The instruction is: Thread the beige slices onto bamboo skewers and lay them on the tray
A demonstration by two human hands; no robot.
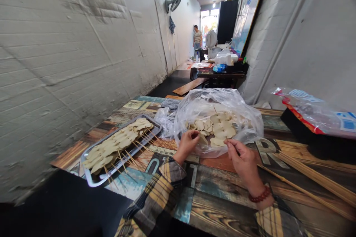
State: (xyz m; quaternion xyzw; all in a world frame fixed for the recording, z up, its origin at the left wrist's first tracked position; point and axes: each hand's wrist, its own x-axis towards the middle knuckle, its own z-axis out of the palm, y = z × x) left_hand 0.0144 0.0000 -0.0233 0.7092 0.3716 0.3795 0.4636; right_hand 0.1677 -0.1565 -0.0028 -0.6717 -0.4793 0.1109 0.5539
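Slices (219, 127) of pale, thin food are lying heaped in a clear plastic bag (244, 113) at the centre of the frame, on the worktop (217, 200). The left hand (189, 143) is pinching one slice (203, 139) at the bag's mouth with closed fingers; the right hand (243, 160) is curling shut beside it, and I cannot tell on what. The slices are probably soft, light and easily torn, so best pinched gently by the edge
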